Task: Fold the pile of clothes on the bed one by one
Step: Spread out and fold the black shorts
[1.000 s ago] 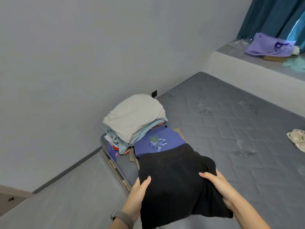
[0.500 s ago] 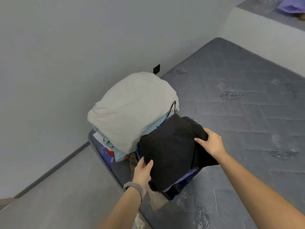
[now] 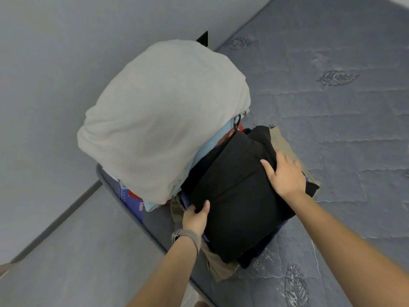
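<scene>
At the near left corner of the grey quilted mattress (image 3: 332, 120), your folded black garment (image 3: 234, 196) lay on top of a low stack, with a dark blue piece (image 3: 261, 255) and a khaki one (image 3: 219, 269) showing beneath its near edge and more khaki cloth peeking out on its far right side. Your left hand (image 3: 195, 218) gripped the garment's left edge, thumb on top and fingers tucked underneath, a grey watch (image 3: 184, 234) on that wrist. Your right hand (image 3: 285, 176) rested flat on the garment's right side with fingers spread and straight, pressing the cloth down rather than clutching it. Just to the far left of the black garment, touching it, stood the taller stack of folded clothes, topped by a beige garment (image 3: 163, 116) that draped over light blue layers (image 3: 212, 140), with a red and blue printed piece (image 3: 130, 196) at the bottom. A thin black loop (image 3: 236, 125) hung between the two stacks. Beyond the tall stack a small black tag (image 3: 203, 37) stuck up against the grey wall (image 3: 55, 63).
</scene>
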Demonstrator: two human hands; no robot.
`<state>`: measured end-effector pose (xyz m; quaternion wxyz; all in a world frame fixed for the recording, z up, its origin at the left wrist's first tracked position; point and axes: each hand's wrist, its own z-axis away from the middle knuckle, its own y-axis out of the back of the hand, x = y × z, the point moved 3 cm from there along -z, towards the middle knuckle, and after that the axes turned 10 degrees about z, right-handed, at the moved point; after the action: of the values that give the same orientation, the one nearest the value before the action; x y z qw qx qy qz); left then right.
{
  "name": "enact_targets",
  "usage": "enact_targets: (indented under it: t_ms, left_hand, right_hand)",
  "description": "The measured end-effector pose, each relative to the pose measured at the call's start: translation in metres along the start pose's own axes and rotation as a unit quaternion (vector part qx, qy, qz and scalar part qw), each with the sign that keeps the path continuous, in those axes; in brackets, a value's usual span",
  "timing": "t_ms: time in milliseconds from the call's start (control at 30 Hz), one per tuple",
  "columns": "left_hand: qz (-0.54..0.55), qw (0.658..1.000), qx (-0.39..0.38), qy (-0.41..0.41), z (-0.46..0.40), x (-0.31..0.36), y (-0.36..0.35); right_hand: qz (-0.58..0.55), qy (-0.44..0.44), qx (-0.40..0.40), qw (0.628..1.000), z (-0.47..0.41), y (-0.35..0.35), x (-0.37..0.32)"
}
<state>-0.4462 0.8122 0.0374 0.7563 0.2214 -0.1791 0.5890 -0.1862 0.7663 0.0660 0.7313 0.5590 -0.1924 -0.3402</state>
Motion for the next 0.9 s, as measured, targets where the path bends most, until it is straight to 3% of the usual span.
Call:
enact_targets:
  t_ms: [133, 200, 300, 433, 533, 600, 667, 700, 800, 900]
  left_hand:
    - [0.081, 0.996, -0.047, 0.007, 0.008, 0.007, 0.006]
    - [0.127, 0.991, -0.036, -0.016, 0.019, 0.014, 0.027]
    - [0.221, 0.97, 0.079, -0.069, 0.028, 0.034, 0.078]
    - [0.3, 0.917, 0.183, -0.188, 0.047, 0.088, 0.121]
    - [0.131, 0.88, 0.274, -0.365, 0.079, 0.133, 0.11]
    - [-0.097, 0.805, 0.24, -0.534, 0.099, 0.156, 0.084]
    - [-0.292, 0.704, 0.189, -0.62, 0.104, 0.154, 0.056]
    - [-0.339, 0.683, 0.146, -0.631, 0.108, 0.148, 0.044]
    - [-0.391, 0.685, -0.029, -0.614, 0.118, 0.115, 0.007]
    - [-0.54, 0.658, -0.087, -0.518, 0.092, 0.072, -0.02]
  right_hand:
    - [-0.003, -0.003, -0.049, 0.999, -0.008, 0.006, -0.001]
    - [0.0, -0.01, -0.057, 0.998, -0.011, 0.019, -0.003]
    - [-0.015, 0.001, 0.016, 1.0, -0.017, 0.057, -0.019]
    - [-0.147, 0.063, 0.077, 0.984, -0.045, 0.107, -0.068]
    - [-0.149, 0.137, 0.138, 0.97, -0.054, 0.129, -0.12]
    - [-0.14, 0.179, 0.14, 0.964, -0.043, 0.134, -0.155]
    - [-0.1, 0.207, 0.148, 0.962, -0.028, 0.129, -0.174]
    - [-0.077, 0.205, 0.156, 0.963, -0.019, 0.125, -0.173]
    - [-0.061, 0.111, 0.161, 0.979, 0.008, 0.097, -0.13]
    - [0.003, 0.019, 0.105, 0.994, 0.037, 0.05, -0.068]
